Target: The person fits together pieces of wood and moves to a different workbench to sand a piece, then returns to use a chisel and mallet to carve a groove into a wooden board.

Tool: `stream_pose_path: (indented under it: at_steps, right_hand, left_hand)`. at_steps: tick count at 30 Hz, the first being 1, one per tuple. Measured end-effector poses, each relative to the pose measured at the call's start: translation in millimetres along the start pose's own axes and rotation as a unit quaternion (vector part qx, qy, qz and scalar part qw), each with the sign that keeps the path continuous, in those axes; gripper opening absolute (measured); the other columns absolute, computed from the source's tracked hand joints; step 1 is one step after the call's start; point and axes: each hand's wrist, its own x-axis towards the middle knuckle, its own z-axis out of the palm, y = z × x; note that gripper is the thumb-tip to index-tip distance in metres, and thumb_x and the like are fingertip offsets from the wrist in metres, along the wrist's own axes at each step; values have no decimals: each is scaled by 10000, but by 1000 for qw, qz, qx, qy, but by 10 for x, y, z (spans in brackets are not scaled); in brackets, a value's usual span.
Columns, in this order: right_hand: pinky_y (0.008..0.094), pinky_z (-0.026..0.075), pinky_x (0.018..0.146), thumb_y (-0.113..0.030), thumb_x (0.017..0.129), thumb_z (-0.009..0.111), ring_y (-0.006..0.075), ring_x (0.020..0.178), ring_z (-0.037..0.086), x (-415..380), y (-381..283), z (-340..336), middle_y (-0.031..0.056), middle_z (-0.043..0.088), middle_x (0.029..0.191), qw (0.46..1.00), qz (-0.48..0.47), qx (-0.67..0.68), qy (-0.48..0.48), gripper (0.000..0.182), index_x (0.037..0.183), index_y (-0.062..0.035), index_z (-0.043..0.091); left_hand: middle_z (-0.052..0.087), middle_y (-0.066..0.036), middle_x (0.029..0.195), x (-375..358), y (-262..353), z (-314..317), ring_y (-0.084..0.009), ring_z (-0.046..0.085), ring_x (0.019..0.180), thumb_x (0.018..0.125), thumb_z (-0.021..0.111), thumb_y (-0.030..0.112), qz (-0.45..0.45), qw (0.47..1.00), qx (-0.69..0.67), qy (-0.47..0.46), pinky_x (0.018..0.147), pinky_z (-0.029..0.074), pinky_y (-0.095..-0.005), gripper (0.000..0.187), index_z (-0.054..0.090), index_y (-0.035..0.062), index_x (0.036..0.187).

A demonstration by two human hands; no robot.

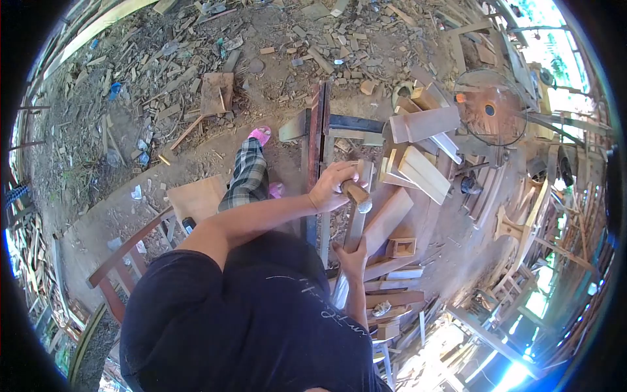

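My left hand [334,186] is closed around a short wooden-handled tool [354,191]. Its thick brown handle ends in a pale, worn tip, and the rest of the tool is hidden by the hand or too small to make out. Beneath it runs a long narrow wooden bar [356,228], pointing away from my body. Lower along that bar, my right hand [353,259] grips its sides, thumb to the left. Just right of the bar a wider flat board [388,219] lies at a slant.
Cut boards [424,124] are stacked ahead to the right, near a round caged fan [491,108]. A small hollow wooden box [401,247] sits beside more offcuts. A wooden chair [121,268] stands at left. Wood scraps [313,55] litter the dirt floor.
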Motion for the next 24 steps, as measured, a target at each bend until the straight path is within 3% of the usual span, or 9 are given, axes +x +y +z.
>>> stream_pose_path:
  at_steps: [2,7,9,13,17,19,20,22,24]
  right_hand:
    - [416,498,741,-179,674,809,322,817,638,197,-139,58,207,637,869,998,-62,-22,21,514,1023,37,500]
    - [454,509,647,-216,687,798,360,704,651,1010,-14,289,174,647,774,986,-165,3,27,492,1008,-41,469]
    - [508,504,642,-288,732,759,442,756,639,1442,474,425,219,650,786,948,-235,-201,-81,477,1000,-64,434]
    - [573,468,666,-312,814,654,479,804,618,1312,-196,103,264,635,799,939,-148,-299,-83,412,1033,-74,399]
    - [571,459,680,-301,839,618,478,793,621,1358,62,195,267,629,785,949,-164,-253,-91,425,1141,-71,426]
    - [550,467,642,-291,863,598,459,776,632,1371,348,273,267,633,799,951,-172,-241,-93,442,1198,-55,434]
    - [531,474,626,-310,843,638,450,775,636,1408,681,368,265,636,809,974,-176,-123,-74,473,1185,-50,442]
    - [512,482,609,-328,822,679,441,773,640,1327,756,362,263,640,819,983,-174,-3,-52,505,1173,-44,451]
    - [467,497,605,-345,773,744,403,754,655,1073,391,228,240,647,809,986,-163,-37,15,556,1144,-37,467]
  left_hand:
    - [544,-86,788,3,9,-14,-325,564,785,692,787,106,13,1000,-5,-3,678,410,-395,326,481,81,803]
    - [494,-81,732,-32,-38,27,-311,517,696,749,770,128,33,999,27,18,617,390,-372,290,483,91,768]
    - [495,-76,747,-120,-29,36,-307,520,726,752,766,129,28,999,21,6,642,392,-373,281,488,93,769]
    - [500,-55,794,-249,-8,12,-289,521,808,731,763,124,104,991,5,-79,731,381,-391,244,528,105,794]
    - [494,-41,827,-301,256,30,-264,511,841,678,757,121,203,962,-26,-181,769,358,-412,235,585,126,837]
    - [485,-42,820,-266,304,10,-262,508,840,688,752,126,197,963,-25,-184,766,358,-404,222,582,123,830]
    - [485,-41,807,-249,293,5,-260,510,821,704,751,124,169,971,-16,-167,756,360,-394,212,575,120,823]
    - [484,-41,795,-213,252,13,-257,513,801,720,751,122,140,979,-9,-150,746,362,-385,206,568,118,815]
    - [484,-39,758,-177,183,10,-251,517,751,756,750,125,120,987,27,-107,702,359,-370,207,546,110,789]
